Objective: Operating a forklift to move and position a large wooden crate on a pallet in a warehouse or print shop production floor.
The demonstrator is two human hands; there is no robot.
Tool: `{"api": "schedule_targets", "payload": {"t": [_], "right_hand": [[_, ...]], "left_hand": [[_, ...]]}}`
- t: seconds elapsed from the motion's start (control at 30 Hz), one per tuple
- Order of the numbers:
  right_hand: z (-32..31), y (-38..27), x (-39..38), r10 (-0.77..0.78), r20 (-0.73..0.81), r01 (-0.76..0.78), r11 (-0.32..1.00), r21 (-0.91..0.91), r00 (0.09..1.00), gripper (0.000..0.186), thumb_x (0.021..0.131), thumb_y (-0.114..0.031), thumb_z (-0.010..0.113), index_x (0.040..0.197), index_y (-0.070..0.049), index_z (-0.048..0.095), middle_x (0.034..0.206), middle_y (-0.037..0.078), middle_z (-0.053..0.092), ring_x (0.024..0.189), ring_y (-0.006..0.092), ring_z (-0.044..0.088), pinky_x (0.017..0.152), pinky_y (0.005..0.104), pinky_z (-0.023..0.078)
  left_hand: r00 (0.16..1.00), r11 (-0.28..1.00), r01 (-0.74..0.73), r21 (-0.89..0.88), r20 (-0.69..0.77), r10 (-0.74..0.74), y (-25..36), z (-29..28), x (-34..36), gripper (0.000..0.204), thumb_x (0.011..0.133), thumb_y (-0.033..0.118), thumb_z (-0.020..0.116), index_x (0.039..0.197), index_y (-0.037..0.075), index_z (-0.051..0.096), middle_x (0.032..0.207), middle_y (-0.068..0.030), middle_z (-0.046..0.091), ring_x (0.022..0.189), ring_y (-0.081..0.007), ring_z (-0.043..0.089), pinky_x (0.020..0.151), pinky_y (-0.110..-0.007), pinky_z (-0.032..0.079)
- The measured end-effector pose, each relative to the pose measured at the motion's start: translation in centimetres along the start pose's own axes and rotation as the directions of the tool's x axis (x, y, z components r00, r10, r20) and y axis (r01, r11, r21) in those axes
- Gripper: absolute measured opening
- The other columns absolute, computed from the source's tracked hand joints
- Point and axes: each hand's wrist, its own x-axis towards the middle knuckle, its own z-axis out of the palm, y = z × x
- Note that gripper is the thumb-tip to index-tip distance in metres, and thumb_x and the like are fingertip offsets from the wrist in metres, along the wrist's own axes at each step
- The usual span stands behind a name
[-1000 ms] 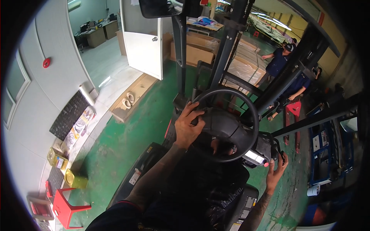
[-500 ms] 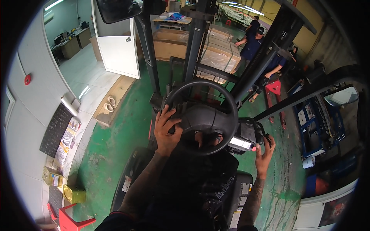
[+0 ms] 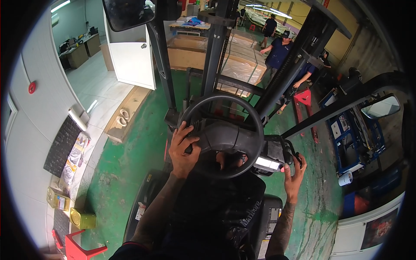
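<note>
I sit in a forklift behind its black steering wheel [image 3: 261, 141]. My left hand [image 3: 184, 151] is closed over a dark spinner knob at the wheel's left side, its fingers lying across the rim. To the right of the wheel, my right hand [image 3: 295, 175] has its fingers curled over a black control lever [image 3: 297, 160]. A small red button [image 3: 282, 170] sits beside that thumb on the console [image 3: 274, 151]. Beyond the wheel stands the black mast [image 3: 213, 56]. Low behind the wheel, my feet show partly through its opening.
Ahead lie large wrapped cartons [image 3: 245, 60] and open brown boxes [image 3: 186, 57]. A person in dark blue [image 3: 277, 52] stands right of them, others nearby. A red pallet jack [image 3: 303, 99] and blue machine frames [image 3: 346, 138] are right; a white door [image 3: 132, 65], step with shoes and red stool [image 3: 80, 249] left.
The view has shifted slightly, with the wheel and hands a little lower and left. A person in the far background now stands apart from the nearer one. Both hands keep their grips.
</note>
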Motion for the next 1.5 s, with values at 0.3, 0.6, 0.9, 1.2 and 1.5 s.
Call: {"api": "schedule_targets", "payload": {"t": [0.3, 0.6, 0.9, 1.2, 1.5], "right_hand": [[-2.3, -3.6, -3.2, -0.140, -0.110, 0.118, 0.975, -0.186, 0.984, 0.059, 0.101, -0.033, 0.083, 0.153, -0.011, 0.066, 0.178, 0.014, 0.042, 0.165, 0.0463, 0.032, 0.132, 0.0632, 0.030], [-2.7, -5.2, -5.4, -0.170, -0.167, 0.153, 0.982, -0.110, 0.971, 0.032, 0.093, -0.013, 0.084, 0.119, -0.006, 0.067, 0.155, 0.013, 0.062, 0.161, 0.0482, 0.038, 0.128, 0.0639, 0.033], [-5.1, -6.3, -9.3, -0.168, -0.154, 0.162, 0.985, -0.051, 0.974, 0.029, 0.079, -0.002, 0.080, 0.098, -0.007, 0.060, 0.138, 0.012, 0.068, 0.158, 0.0473, 0.043, 0.124, 0.0619, 0.036], [-6.9, -7.5, -12.8, -0.152, -0.149, 0.148, 0.988, -0.038, 0.977, 0.028, 0.079, -0.002, 0.080, 0.099, -0.007, 0.061, 0.139, 0.012, 0.069, 0.157, 0.0466, 0.043, 0.125, 0.0604, 0.036], [-8.7, -9.1, -15.6, -0.104, -0.156, 0.098, 0.994, -0.046, 0.982, 0.043, 0.082, -0.005, 0.081, 0.123, -0.006, 0.067, 0.142, 0.012, 0.069, 0.156, 0.0462, 0.044, 0.125, 0.0590, 0.037]], "left_hand": [[1.000, 1.000, -0.005, 0.003, -0.007, 0.005, 2.1, -2.8, -2.6, 0.019, 0.080, -0.003, 0.072, 0.093, 0.006, 0.082, 0.137, -0.0101, 0.078, 0.153, -0.0389, 0.061, 0.126, -0.064, 0.045], [1.000, 1.000, 0.007, -0.006, 0.000, -0.007, 4.7, -5.5, -4.3, 0.023, 0.080, -0.009, 0.069, 0.093, 0.002, 0.084, 0.137, -0.0131, 0.079, 0.152, -0.0395, 0.061, 0.129, -0.057, 0.045], [1.000, 1.000, 0.003, 0.004, -0.002, -0.003, 6.5, -8.1, -6.4, 0.023, 0.079, -0.010, 0.068, 0.092, 0.002, 0.083, 0.136, -0.0124, 0.079, 0.152, -0.0401, 0.061, 0.128, -0.056, 0.047], [1.000, 1.000, 0.004, 0.002, 0.005, -0.004, 8.0, -10.8, -8.9, 0.024, 0.079, -0.011, 0.068, 0.093, 0.002, 0.083, 0.139, -0.0114, 0.078, 0.153, -0.0399, 0.060, 0.126, -0.053, 0.050], [1.000, 1.000, -0.020, 0.020, 0.012, 0.020, 9.6, -13.6, -11.3, 0.023, 0.080, -0.010, 0.068, 0.094, 0.002, 0.081, 0.138, -0.0121, 0.078, 0.152, -0.0409, 0.061, 0.125, -0.054, 0.050]]}}
